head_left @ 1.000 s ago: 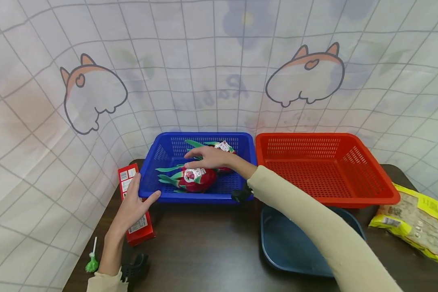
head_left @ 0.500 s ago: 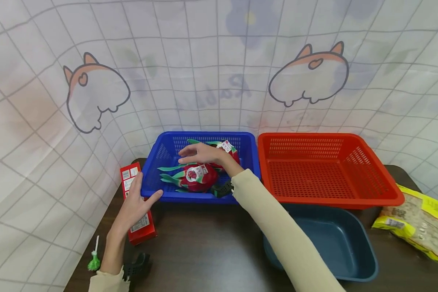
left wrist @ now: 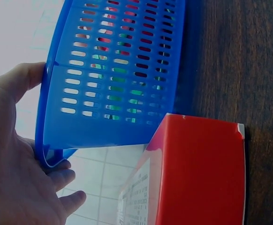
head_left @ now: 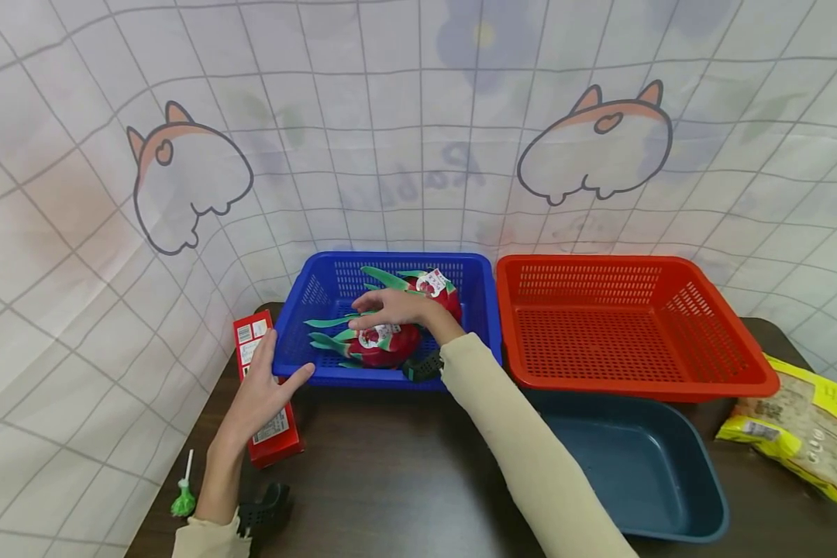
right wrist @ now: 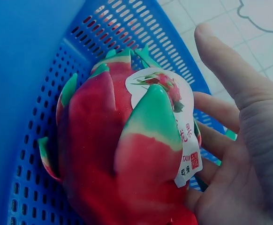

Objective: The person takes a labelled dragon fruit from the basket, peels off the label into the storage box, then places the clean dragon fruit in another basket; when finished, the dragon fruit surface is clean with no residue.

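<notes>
Your left hand [head_left: 260,395] gripped the blue basket [head_left: 356,378] at its corner. Your right hand [head_left: 396,307], fingers loosely spread and holding nothing, was just beside the near fruit [head_left: 392,353], which lay in that basket with the far fruit [head_left: 449,297].

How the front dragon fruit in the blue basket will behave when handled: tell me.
The front dragon fruit would probably roll if pushed, its body being rounded. Its skin looks smooth, so it may slip from a loose grip. Its long green tips look thin and likely flex.
</notes>
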Available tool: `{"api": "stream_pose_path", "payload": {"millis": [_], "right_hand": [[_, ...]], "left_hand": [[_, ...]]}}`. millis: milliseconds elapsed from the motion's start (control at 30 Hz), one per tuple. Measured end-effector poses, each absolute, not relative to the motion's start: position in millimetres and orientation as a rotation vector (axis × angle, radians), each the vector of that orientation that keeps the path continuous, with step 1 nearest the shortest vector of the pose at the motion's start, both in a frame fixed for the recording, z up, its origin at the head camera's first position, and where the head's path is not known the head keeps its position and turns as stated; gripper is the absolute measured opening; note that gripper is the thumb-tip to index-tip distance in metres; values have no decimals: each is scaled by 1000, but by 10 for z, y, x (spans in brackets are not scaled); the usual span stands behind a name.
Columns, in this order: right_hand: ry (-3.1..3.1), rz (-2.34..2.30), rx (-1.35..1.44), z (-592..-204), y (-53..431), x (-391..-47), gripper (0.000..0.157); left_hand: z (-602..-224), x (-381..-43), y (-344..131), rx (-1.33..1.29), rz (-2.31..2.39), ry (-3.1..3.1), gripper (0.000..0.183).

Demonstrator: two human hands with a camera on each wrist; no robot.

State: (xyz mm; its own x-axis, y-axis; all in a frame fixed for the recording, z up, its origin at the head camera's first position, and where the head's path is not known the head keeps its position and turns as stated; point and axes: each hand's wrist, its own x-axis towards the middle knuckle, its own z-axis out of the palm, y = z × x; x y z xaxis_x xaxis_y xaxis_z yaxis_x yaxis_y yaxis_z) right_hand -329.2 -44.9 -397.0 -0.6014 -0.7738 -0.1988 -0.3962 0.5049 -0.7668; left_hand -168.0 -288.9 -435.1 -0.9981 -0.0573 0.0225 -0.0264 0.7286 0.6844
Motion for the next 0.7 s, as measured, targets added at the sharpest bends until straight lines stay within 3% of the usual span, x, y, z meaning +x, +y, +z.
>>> {"api": "stream_pose_path", "payload": {"millis": [700], "right_hand": [[2261,-800,-890,-4061,-526,-3293,74]], "left_hand": [[-4336,-1674,-2889,82,-1135,-2895,103]]}}
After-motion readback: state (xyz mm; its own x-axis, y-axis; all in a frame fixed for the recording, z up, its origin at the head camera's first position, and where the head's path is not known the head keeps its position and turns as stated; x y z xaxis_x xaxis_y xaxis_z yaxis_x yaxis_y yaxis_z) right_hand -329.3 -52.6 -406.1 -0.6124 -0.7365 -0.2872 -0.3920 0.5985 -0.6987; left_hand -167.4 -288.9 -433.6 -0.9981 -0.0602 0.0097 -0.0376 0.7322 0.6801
